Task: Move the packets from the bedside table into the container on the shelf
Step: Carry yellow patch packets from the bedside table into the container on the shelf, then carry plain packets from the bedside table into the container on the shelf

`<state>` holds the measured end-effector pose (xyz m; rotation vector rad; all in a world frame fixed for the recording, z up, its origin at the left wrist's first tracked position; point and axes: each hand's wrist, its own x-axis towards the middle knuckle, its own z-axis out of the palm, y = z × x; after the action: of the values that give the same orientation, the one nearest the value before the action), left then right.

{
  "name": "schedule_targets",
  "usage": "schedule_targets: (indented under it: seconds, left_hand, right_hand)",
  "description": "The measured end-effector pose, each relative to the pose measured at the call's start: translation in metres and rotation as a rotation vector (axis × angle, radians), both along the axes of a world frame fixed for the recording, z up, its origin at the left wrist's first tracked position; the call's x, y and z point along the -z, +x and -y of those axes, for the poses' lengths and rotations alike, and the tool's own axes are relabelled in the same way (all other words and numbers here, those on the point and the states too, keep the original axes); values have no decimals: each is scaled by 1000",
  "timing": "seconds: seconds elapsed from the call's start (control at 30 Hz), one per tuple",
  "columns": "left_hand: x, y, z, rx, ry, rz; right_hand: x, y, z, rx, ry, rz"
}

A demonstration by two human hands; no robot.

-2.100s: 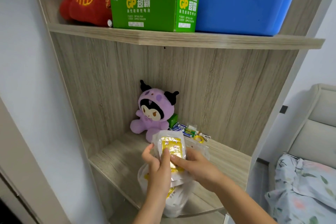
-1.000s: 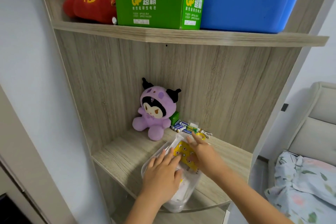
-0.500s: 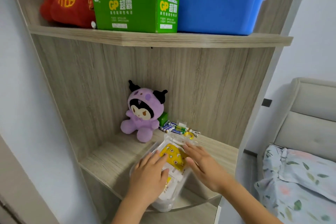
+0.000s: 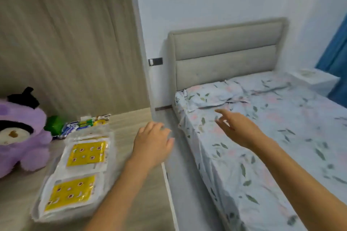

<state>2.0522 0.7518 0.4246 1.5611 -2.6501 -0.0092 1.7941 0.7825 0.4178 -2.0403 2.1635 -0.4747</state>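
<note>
Two white packets with yellow labels lie flat in a clear plastic container (image 4: 40, 199) on the wooden shelf (image 4: 131, 118): one packet (image 4: 86, 153) at the far end, the other packet (image 4: 70, 192) nearer me. My left hand (image 4: 153, 141) hovers right of the container by the shelf's edge, fingers loosely curled and holding nothing. Over the side of the bed my right hand (image 4: 237, 127) is stretched out, fingers spread and empty. A white bedside table (image 4: 313, 78) stands at the far right, beyond the bed; I see no packets on it clearly.
A purple plush toy (image 4: 20, 137) sits on the shelf left of the container, with loose batteries (image 4: 80, 124) behind it. The bed (image 4: 262, 127) with floral sheets and a grey headboard (image 4: 225, 52) fills the right. A blue curtain (image 4: 338, 58) hangs at the far right.
Both hands have let go of the packets and come away from the container to the right. My view has swung right from the shelf toward the bed.
</note>
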Motion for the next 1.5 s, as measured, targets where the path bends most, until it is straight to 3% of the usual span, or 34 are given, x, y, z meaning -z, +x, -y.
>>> schedule_targets:
  seconds: [0.23,0.43,0.67,0.93,1.1,1.5]
  left_hand:
    - [20,-114,-22,441,38,182]
    - [50,-216,-117,813,92,198]
    - [59,-313,-250,1099,117,211]
    - [75,-415,-420,1258,195,284]
    - [83,-488,-519,1306,238,231]
    - [108,-638,-637,1321,339,311]
  right_hand:
    - [17,-91,-169,496,64,-133]
    - [43,-121,-331,852,253,-116]
    - [62,-135,-486,1140,363,-21]
    - [67,-181,-655,1304,460,2]
    - [63,-229,-738,1365,429,-19]
    - [78,-346,-849,1429,383,34]
